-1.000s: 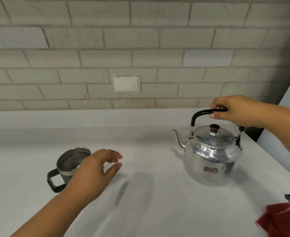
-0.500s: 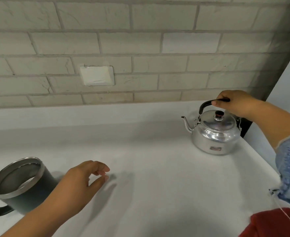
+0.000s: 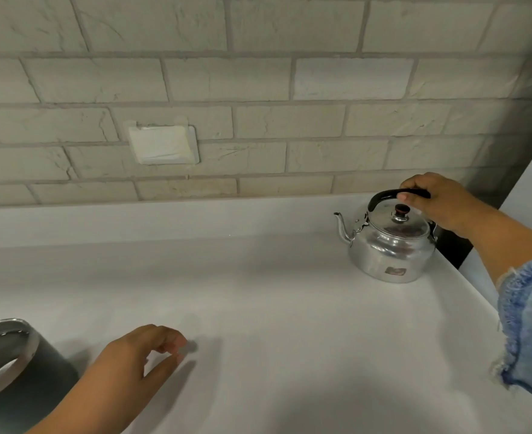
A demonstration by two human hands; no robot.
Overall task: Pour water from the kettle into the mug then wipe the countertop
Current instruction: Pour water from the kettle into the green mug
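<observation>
A shiny metal kettle (image 3: 388, 245) with a black handle and a spout pointing left stands on the white countertop (image 3: 274, 302) at the far right, near the wall. My right hand (image 3: 437, 203) is closed around the kettle's handle from above. A dark mug (image 3: 17, 368) with a steel rim sits at the bottom left, partly cut off by the frame edge. My left hand (image 3: 136, 361) hovers just right of the mug, fingers loosely curled and apart, holding nothing.
A pale brick wall (image 3: 258, 89) with a covered white socket plate (image 3: 163, 145) runs along the back. The countertop's right edge (image 3: 477, 296) falls off beside the kettle, with a dark gap (image 3: 452, 249) behind it. My blue denim sleeve (image 3: 528, 324) shows at right.
The view has shifted so that the mug slid to the bottom-left corner and the red cloth left the frame. My right hand stays on the kettle handle; the kettle still stands on the counter.
</observation>
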